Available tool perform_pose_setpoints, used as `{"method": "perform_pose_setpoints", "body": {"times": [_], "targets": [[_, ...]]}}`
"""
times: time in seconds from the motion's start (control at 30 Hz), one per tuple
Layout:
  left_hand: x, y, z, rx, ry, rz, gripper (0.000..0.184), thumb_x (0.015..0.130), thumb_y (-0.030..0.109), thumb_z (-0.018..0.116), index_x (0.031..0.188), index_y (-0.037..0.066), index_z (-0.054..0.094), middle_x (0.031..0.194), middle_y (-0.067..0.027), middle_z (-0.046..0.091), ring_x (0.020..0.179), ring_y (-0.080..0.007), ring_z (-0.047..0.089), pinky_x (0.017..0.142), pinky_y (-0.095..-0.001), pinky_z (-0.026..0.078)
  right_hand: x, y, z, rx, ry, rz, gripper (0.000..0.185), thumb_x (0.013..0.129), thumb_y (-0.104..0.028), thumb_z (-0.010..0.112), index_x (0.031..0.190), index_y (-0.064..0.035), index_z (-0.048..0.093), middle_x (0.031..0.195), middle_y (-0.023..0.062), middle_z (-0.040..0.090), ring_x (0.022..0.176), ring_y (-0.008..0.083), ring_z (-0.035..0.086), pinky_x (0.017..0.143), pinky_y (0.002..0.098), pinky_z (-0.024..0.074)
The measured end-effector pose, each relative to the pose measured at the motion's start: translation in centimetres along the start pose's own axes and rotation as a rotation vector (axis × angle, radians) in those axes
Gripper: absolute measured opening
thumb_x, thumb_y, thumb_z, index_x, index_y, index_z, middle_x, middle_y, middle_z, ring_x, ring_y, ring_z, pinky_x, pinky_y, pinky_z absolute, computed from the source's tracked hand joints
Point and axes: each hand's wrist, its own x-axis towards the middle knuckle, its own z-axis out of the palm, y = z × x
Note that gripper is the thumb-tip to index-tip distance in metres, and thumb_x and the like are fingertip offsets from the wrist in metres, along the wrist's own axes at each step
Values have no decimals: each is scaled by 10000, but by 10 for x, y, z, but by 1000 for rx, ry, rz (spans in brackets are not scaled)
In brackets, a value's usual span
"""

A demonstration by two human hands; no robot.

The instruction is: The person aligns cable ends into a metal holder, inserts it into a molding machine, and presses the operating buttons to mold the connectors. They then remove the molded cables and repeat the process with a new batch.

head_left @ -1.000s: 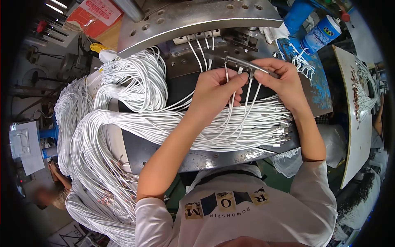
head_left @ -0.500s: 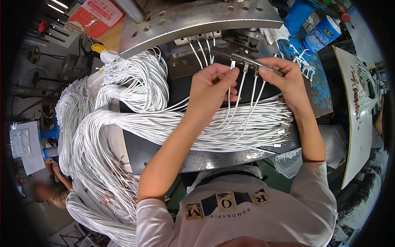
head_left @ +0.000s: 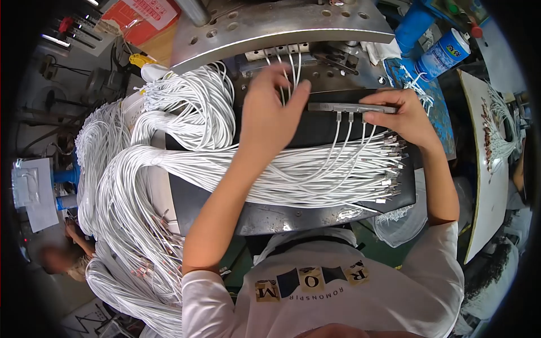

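Note:
My right hand (head_left: 407, 115) pinches one end of a slotted metal bar (head_left: 338, 107) between thumb and fingers. Several white cables (head_left: 332, 143) hang from the bar by their metal ends. My left hand (head_left: 273, 104), slightly blurred, is at the upright white cables (head_left: 294, 65) that run down from a metal holder (head_left: 279, 52) under the press plate. Its thumb and fingers are apart, with cables visible between them. Below both hands lies a thick bundle of white cables (head_left: 225, 174), their metal-tipped ends toward the right.
A thick steel plate (head_left: 282, 31) overhangs the back of the work surface. Coiled white cables (head_left: 189, 112) are at the left. A blue spray can (head_left: 445, 54) stands back right, near a white board (head_left: 487, 186). Another person's arm (head_left: 79, 239) shows far left.
My left hand has left the metal bar and moved left and up to the cables at the holder. My right hand keeps the bar, now lower and more level.

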Motion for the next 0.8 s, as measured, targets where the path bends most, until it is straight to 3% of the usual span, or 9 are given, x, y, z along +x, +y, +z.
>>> {"method": "perform_pose_setpoints", "body": {"times": [0.03, 0.07, 0.13, 0.23, 0.33, 0.37, 0.5, 0.63, 0.8], "targets": [[5, -13, 2, 119, 139, 84, 646, 899, 308, 840, 1366, -49, 571, 915, -48, 622, 703, -94, 479, 618, -280, 441, 3, -2, 1, -3, -48, -11, 272, 878, -102, 854, 1106, 28, 785, 945, 48, 751, 825, 85, 654, 731, 249, 510], [11, -9, -2, 131, 112, -25, 690, 893, 331, 835, 1380, -66, 549, 950, -78, 647, 715, -111, 503, 630, -289, 455, 6, -3, 2, -5, -96, -23, 261, 884, -102, 848, 1102, 29, 785, 938, 44, 742, 820, 86, 651, 722, 252, 506], [26, -17, 1, 74, 28, -168, 596, 921, 296, 798, 1357, -38, 565, 910, -62, 670, 673, -91, 493, 603, -278, 425, 22, -2, 8, -176, -112, -185, 194, 922, -106, 792, 1068, 18, 764, 904, 77, 706, 813, 171, 667, 718, 308, 509], [40, -8, 6, -455, -280, -541, 363, 950, 259, 757, 1203, 16, 663, 811, -13, 665, 596, -58, 452, 535, -258, 354, 65, -8, 25, -503, 128, -493, 187, 958, -143, 728, 1078, 0, 726, 939, 142, 710, 878, 302, 685, 769, 402, 528], [37, -23, 12, -391, -261, -500, 174, 974, 238, 727, 1004, 66, 719, 720, 36, 627, 533, -30, 392, 484, -236, 278, 135, 32, 27, -755, 416, -630, 278, 1015, -174, 649, 1248, -24, 675, 1167, 197, 712, 1078, 368, 671, 945, 449, 517], [36, -18, 6, -374, -267, -538, 198, 986, 247, 713, 894, 72, 729, 723, 40, 623, 521, -29, 382, 466, -226, 263, 157, 40, 23, -781, 380, -556, 311, 1018, -204, 649, 1282, -39, 663, 1207, 197, 704, 1121, 368, 663, 979, 450, 514], [34, -22, -1, -362, -268, -533, 233, 1019, 270, 676, 949, 61, 754, 718, 43, 622, 542, -33, 397, 491, -224, 287, 191, 61, 5, -758, 285, -549, 460, 1019, -342, 650, 1405, -95, 610, 1365, 168, 657, 1265, 348, 619, 1095, 440, 491], [33, -29, 3, -324, -287, -473, 268, 1037, 294, 656, 1003, 56, 774, 727, 37, 639, 597, -40, 427, 567, -227, 346, 188, 15, 6, -1003, 138, -201, 602, 975, -435, 702, 1484, -147, 560, 1494, 104, 583, 1364, 311, 555, 1165, 424, 445], [28, -35, 8, -315, -244, -369, 298, 1033, 287, 648, 977, 26, 780, 697, -17, 662, 585, -93, 498, 579, -296, 398, 189, 41, 12, -845, 216, -316, 591, 977, -403, 706, 1494, -161, 555, 1495, 106, 587, 1381, 287, 550, 1167, 430, 443]]}}
